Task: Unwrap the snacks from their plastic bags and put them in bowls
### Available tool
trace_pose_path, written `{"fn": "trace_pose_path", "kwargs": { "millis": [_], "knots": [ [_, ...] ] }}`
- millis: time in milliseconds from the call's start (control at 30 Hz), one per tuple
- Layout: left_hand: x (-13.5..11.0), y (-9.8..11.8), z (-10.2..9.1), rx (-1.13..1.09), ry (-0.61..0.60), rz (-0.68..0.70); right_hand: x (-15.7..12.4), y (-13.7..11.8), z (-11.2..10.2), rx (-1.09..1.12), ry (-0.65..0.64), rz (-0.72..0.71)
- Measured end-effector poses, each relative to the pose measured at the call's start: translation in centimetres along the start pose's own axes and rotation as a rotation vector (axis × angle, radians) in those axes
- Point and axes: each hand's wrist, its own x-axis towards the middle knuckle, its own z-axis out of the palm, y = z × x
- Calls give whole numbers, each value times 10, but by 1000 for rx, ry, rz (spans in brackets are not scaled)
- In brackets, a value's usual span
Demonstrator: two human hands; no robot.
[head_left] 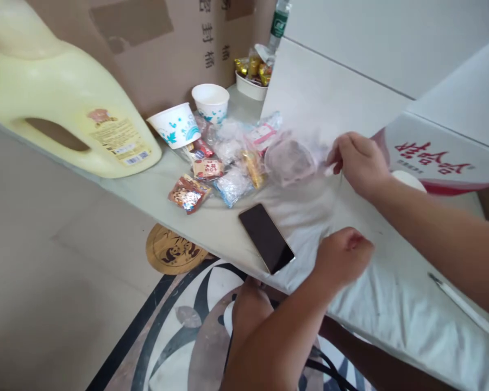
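My right hand [361, 163] pinches the end of a clear plastic bag [291, 160], which is smeared by motion. What the bag contains is hard to make out. Lower down, my left hand [344, 255] is curled into a fist over the white cloth, and nothing shows in it. A black phone [267, 238] lies to the left of that fist. Beyond the phone is a heap of small wrapped snacks, with a shiny brown packet [188, 194], a red-and-cream packet [207, 169] and a clear blue-edged packet [233, 185] at its near side.
Two paper cups [174, 126] stand behind the snacks, one tilted. A large yellow jug [71, 108] stands at left. Behind are a cardboard box [167, 54], a white bowl of packets [250, 88] and a bottle [279, 24]. White boxes [350, 70] and a white pen-like stick [462, 304] are at right.
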Motion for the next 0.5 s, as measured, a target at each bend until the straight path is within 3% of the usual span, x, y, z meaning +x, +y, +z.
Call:
{"fn": "trace_pose_path", "kwargs": {
  "millis": [133, 200, 267, 333, 400, 433, 500],
  "knots": [
    [5, -5, 13, 142, -4, 35, -16, 24, -33, 483, 160, 239],
    [8, -5, 16, 190, 11, 57, -23, 30, -67, 601, 252, 269],
    [11, -5, 16, 225, 30, 89, -40, 38, -109, 587, 445, 282],
    [15, -4, 15, 287, 63, 126, -71, 51, -153, 439, 676, 259],
    [19, -4, 12, 390, 147, 226, -110, 69, -190, 143, 808, 175],
    [21, -4, 10, 452, 222, 311, -129, 79, -204, -47, 843, 139],
    [26, -4, 6, 583, 435, 494, -162, 103, -223, -448, 761, 153]
  ]
}}
